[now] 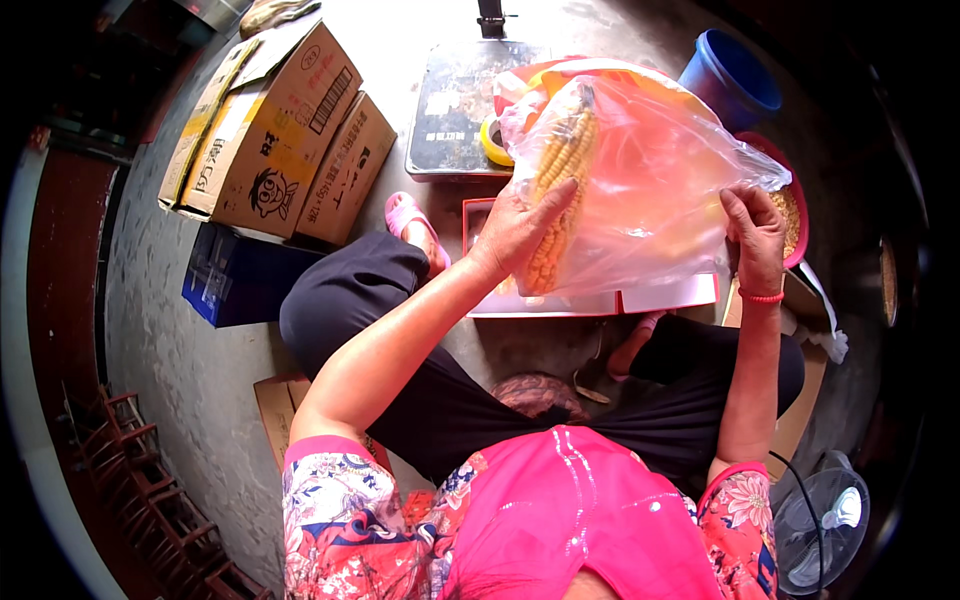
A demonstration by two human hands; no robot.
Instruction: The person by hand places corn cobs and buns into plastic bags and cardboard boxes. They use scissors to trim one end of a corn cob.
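Observation:
My left hand (pixel 525 221) grips dried yellow corn on the cob (pixel 564 161) through a clear plastic bag (pixel 660 210). The corn stands nearly upright along the bag's left side; whether it is one cob or two, I cannot tell. On the far side of the bag, my right hand (pixel 757 232) pinches the plastic between thumb and fingers, so the film is spread between both hands. Red and orange plastic (pixel 555 67) shows behind and through the bag. Below it lies a shallow red-edged box (pixel 667 294), mostly covered from view.
A platform scale (pixel 454 97) carries a yellow tape roll (pixel 493 142). Beyond the bag stand a blue bucket (pixel 727 79) and a pink basin (pixel 801 240) with corn kernels (pixel 787 217). Cardboard boxes (pixel 277 150) rest on a blue box (pixel 232 277) at left. A fan (pixel 821 525) is lower right.

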